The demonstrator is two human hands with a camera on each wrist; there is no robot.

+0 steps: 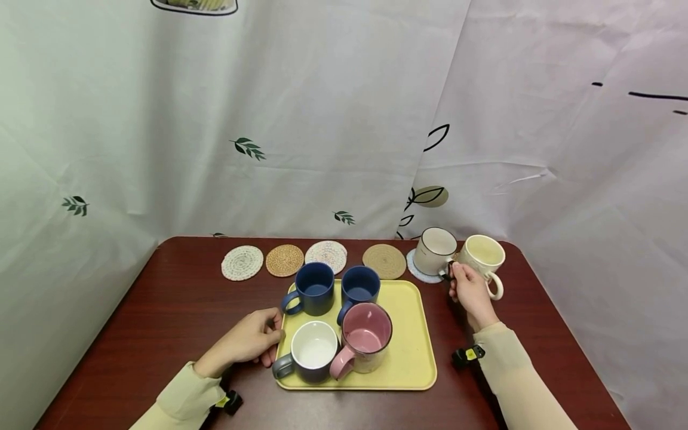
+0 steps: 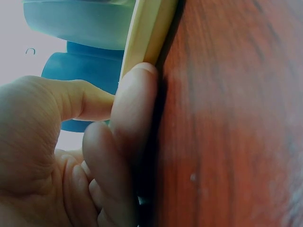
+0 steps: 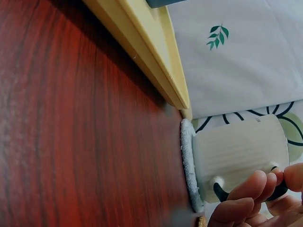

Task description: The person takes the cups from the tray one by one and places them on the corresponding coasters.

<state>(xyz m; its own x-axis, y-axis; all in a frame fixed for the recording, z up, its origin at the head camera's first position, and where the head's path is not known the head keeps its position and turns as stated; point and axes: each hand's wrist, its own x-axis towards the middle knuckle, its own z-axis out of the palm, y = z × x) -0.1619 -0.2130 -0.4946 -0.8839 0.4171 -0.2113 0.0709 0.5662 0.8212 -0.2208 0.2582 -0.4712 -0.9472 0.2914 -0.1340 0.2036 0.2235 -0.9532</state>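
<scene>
With thumb and index finger, my left hand (image 1: 252, 339) pinches the left rim of the yellow tray (image 1: 411, 343); the left wrist view shows the tray's edge (image 2: 147, 35) between them. On the far right, my right hand (image 1: 472, 294) grips the black handle of a white mug (image 1: 434, 254). That mug stands upright on a pale blue coaster (image 3: 188, 165), seen from the side in the right wrist view. The tray carries two blue mugs (image 1: 315, 292), a pink mug (image 1: 367, 340) and a grey mug (image 1: 314, 352) with a white inside.
A cream mug (image 1: 482, 254) stands right of the white one, close beside my right hand. Several round woven coasters (image 1: 285, 261) lie in a row along the back of the dark red table (image 1: 177, 322). Behind it hangs a printed white cloth (image 1: 301, 119).
</scene>
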